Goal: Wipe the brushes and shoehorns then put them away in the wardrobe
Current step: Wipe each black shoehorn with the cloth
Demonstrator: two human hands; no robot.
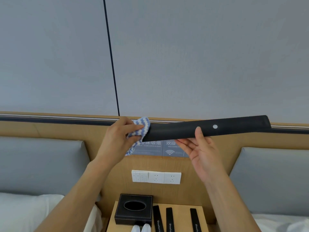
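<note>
Black shoehorn (209, 127) held level in the air above the table (182, 215), in front of the wooden headboard (66, 131). Right hand (203, 153) under its middle: thumb on the near face, fingers stretched beneath, a light pinch rather than a full grip. Left hand (122, 137) closed around a blue-and-white cloth (139, 129), wrapping it over the shoehorn's left end. Three more shoehorns (169, 220) flat on the table below, just beside a black tissue box (133, 209).

Likely mid-wipe on this one, the rest not yet done. Main risk: so loose a hold on the right, with the long right end unsupported; a firm pull of the cloth could twist or tip the shoehorn free and drop it onto the things below. Cloth tail hanging loose near the wall signs (160, 149), could snag or slip from the fingers.
</note>
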